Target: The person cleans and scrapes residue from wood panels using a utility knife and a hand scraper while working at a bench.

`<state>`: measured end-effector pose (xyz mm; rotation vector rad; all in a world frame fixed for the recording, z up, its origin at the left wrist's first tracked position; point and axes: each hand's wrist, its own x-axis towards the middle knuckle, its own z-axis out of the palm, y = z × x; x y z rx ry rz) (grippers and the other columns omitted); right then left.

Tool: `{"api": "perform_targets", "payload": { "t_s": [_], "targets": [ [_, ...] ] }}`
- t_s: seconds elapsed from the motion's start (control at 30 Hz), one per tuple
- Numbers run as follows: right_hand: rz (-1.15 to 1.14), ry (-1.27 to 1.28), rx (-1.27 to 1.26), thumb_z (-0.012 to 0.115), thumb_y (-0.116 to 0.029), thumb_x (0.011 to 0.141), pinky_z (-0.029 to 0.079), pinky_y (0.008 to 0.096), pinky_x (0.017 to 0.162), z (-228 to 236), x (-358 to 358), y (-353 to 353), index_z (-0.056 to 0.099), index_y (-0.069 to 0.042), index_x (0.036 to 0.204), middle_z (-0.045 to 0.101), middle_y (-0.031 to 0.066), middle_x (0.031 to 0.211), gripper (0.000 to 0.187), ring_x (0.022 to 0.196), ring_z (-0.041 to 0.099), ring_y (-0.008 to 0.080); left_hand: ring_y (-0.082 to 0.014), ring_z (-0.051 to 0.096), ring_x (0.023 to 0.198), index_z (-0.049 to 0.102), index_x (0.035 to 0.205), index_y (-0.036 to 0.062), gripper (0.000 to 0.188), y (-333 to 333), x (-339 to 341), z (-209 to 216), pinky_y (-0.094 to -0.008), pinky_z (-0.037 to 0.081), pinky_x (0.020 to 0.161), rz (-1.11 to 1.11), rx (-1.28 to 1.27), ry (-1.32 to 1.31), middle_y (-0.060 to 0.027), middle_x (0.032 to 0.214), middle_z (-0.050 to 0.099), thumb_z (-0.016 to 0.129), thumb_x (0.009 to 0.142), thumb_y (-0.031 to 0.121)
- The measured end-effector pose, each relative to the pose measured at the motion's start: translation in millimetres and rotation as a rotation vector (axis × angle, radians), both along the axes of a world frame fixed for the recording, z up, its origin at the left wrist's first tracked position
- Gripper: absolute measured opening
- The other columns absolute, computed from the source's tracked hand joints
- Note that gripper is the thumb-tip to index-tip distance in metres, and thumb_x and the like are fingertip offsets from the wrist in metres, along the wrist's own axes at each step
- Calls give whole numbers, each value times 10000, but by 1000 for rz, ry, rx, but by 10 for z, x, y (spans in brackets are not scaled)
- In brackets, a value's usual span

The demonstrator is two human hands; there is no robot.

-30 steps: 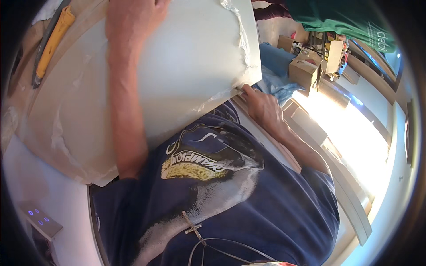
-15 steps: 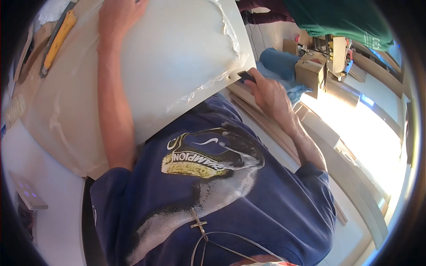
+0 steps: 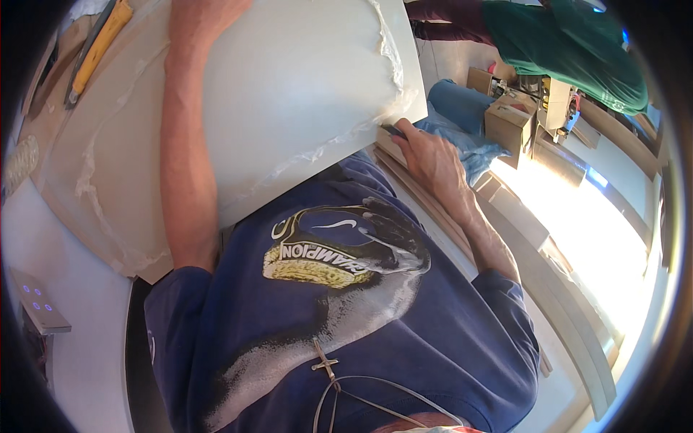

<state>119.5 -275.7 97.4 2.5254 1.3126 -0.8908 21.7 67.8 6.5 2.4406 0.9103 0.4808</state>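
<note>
A wide pale panel [image 3: 289, 79] lies across my front, with crinkled clear film [image 3: 317, 151] bunched along its near and right margins. My right hand [image 3: 432, 160] is closed around a dark, flat hand tool [image 3: 395, 131], its tip against the panel's near edge close to the right corner. The tool's exact kind is hidden by my fingers. My left forearm reaches over the panel, and my left hand [image 3: 206, 20] is at its far part; the picture's upper edge cuts off the fingers. A yellow-and-black utility knife [image 3: 101, 47] rests at the upper left.
Beyond the panel's right corner are a blue roll [image 3: 455, 103] and a cardboard box [image 3: 510, 119]. A person in a green top [image 3: 570, 50] stands behind them. Curved wooden strips [image 3: 570, 339] line the right side. A coil of rope [image 3: 20, 164] sits far left.
My right hand has slid the tool slightly left along the panel's near edge, away from the corner. My left hand has shifted a little to the right. The view has moved slightly.
</note>
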Motion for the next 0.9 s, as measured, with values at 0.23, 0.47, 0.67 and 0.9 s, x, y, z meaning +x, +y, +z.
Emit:
{"api": "perform_targets", "payload": {
  "t_s": [0.23, 0.47, 0.67, 0.9],
  "targets": [
    [39, -23, 16, 548, -213, 1039, 528, 540, 602, -25, -40, -65, 528, -105, 1158, 674, 183, 752, 163, 712, 683, 416, -388, 650, 1003, 710, 1010, 33, 261, -73, 27, -10, -493, 501, 897, -62, 143, -97, -180, 1020, 718, 670, 948, 284],
    [-5, -26, -113, 539, -182, 1030, 526, 541, 588, 34, -108, -36, 534, -107, 1177, 665, 182, 734, 165, 666, 678, 415, -375, 647, 987, 707, 1012, 40, 240, -177, -8, 80, -491, 497, 881, -38, 203, -70, -186, 986, 703, 679, 944, 268],
    [171, -86, -148, 542, -103, 968, 536, 518, 577, 75, -55, -98, 548, -131, 1242, 667, 164, 727, 275, 650, 688, 385, -365, 648, 985, 711, 1022, 39, 233, -269, -33, 153, -481, 493, 891, -23, 150, -84, -169, 992, 704, 693, 935, 254],
    [150, -43, -152, 546, -116, 985, 537, 507, 577, 113, -15, -10, 553, -132, 1228, 674, 163, 739, 244, 685, 698, 372, -363, 654, 987, 717, 993, 42, 234, -216, -57, 156, -479, 501, 870, -23, 168, -125, -166, 994, 711, 707, 925, 265]
  ]
}}
